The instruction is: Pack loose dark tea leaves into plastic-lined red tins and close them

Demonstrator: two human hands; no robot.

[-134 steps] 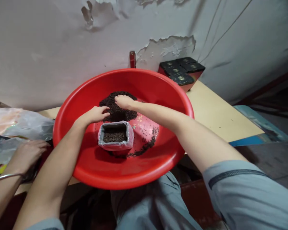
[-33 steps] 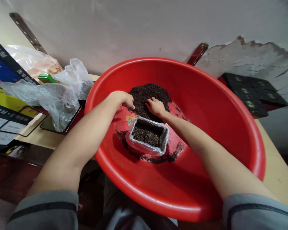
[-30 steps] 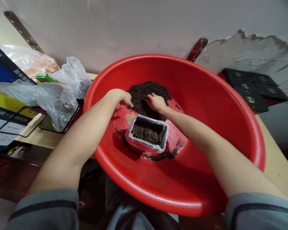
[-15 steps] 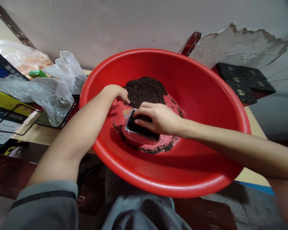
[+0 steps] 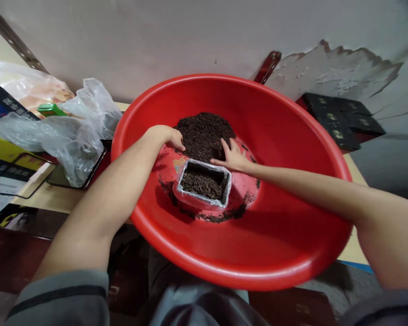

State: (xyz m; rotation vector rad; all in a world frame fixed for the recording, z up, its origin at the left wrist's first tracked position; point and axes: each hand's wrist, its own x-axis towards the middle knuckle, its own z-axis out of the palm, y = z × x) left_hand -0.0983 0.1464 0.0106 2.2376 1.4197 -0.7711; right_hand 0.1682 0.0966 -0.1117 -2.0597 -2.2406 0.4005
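A big red plastic basin point(image 5: 292, 149) sits tilted at the table's edge over my lap. In it lies a heap of dark loose tea leaves point(image 5: 204, 133). In front of the heap stands a small foil-lined box point(image 5: 201, 184), partly filled with the same leaves. My left hand point(image 5: 168, 136) rests curled at the left edge of the heap, fingers tucked into the leaves. My right hand point(image 5: 231, 157) lies open with its fingers spread, touching the heap's right side just behind the box.
Crumpled clear plastic bags point(image 5: 75, 131) and printed cartons point(image 5: 7, 158) lie on the table at the left. Black-lidded red boxes point(image 5: 340, 120) stand at the right by the peeling wall. Spilled leaves ring the small box.
Half a second ago my right hand was over the box with its fingers closed. It has drawn back to the heap and opened. The left hand has stayed put.
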